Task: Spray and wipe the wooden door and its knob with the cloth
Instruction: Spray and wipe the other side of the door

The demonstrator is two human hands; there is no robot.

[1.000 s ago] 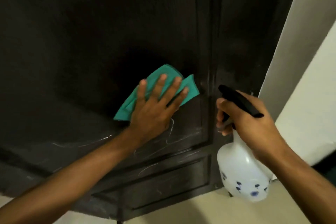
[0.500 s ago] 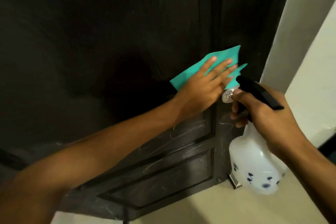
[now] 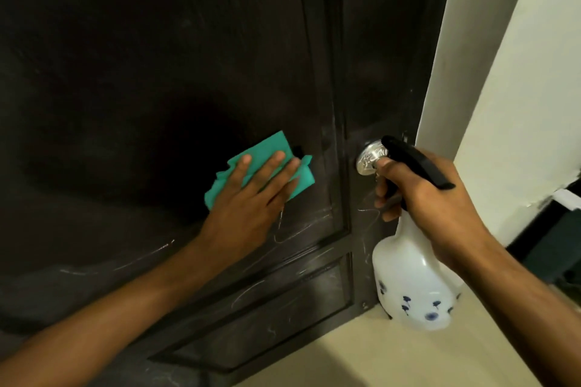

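Left hand: fingers straight, pressing teal cloth flat on dark wooden door.
Right hand: gripping spray bottle.
Knob: lying at 3 o'clock of cloth, touching bottle's nozzle.

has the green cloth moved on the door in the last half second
Yes. The cloth slid left, away from the silver knob, onto the door panel.

I count one door, one knob, one cloth, one spray bottle, and my two hands: left, right.
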